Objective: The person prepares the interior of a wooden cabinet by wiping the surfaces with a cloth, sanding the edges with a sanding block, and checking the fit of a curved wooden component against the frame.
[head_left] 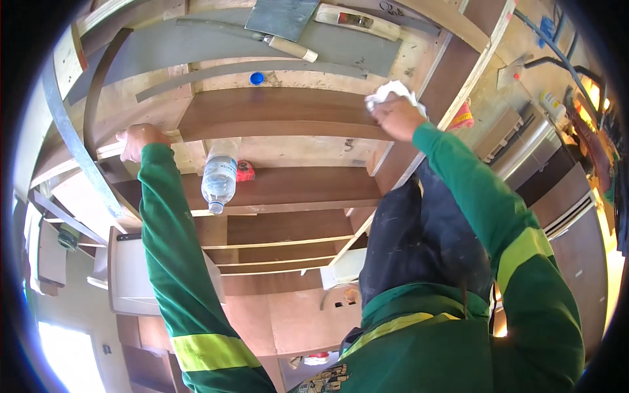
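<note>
My right hand (401, 119) is closed around a crumpled white cloth or paper wad (395, 95), at the right end of a brown wooden shelf board (278, 110). On the left, my left hand (141, 140) grips the edge of the wooden frame (108, 150), its fingers partly hidden. Between my arms a clear plastic water bottle (220, 175) lies in the shelving without its cap, and a red tape measure (245, 171) sits beside it. A blue bottle cap (257, 78) rests beyond the shelf board.
Farther off lie a wooden-handled tool (291, 48), a grey flat plate (282, 16), a pale wooden block tool (358, 21) and curved grey strips (249, 68). A bluish metal strip (77, 141) crosses the left side. Steel-coloured cabinets (527, 147) and cables (557, 46) are at right.
</note>
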### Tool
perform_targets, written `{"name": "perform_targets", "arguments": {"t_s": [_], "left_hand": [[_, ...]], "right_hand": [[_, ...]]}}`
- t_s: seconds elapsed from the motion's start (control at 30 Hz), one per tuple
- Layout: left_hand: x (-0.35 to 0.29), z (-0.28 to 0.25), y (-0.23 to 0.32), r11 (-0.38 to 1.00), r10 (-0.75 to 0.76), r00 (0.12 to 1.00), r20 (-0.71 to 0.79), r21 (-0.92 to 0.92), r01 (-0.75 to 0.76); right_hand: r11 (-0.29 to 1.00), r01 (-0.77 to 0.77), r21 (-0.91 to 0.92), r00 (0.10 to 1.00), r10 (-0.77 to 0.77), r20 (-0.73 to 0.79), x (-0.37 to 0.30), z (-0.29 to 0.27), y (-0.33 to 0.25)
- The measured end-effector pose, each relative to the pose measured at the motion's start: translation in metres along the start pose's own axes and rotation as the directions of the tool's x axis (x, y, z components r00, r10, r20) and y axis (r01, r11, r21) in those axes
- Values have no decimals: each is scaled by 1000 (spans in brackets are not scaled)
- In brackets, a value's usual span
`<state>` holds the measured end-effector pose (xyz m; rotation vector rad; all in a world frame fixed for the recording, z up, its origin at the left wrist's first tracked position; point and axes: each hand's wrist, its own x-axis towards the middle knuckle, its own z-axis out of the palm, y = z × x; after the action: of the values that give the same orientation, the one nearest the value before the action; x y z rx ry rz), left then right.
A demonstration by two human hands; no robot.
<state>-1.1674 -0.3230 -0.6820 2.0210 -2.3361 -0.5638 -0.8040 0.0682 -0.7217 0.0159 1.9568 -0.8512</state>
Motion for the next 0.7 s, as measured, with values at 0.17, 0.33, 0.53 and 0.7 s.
{"name": "perform_targets", "arguments": {"t_s": [0.17, 0.33, 0.53, 0.7], "left_hand": [[23, 9, -7, 999, 27, 999, -24, 45, -26], [24, -1, -4, 998, 45, 996, -79, 47, -42], [-46, 25, -3, 994, 102, 994, -26, 45, -101], [7, -5, 1, 999, 44, 997, -65, 27, -42]], "right_hand": [[900, -138, 413, 971, 206, -123, 23, -25, -61], [921, 44, 388, 967, 58, -249, 24, -17, -90], [989, -141, -51, 986, 145, 86, 44, 22, 37], [834, 201, -514, 917, 24, 398, 22, -28, -11]]}}
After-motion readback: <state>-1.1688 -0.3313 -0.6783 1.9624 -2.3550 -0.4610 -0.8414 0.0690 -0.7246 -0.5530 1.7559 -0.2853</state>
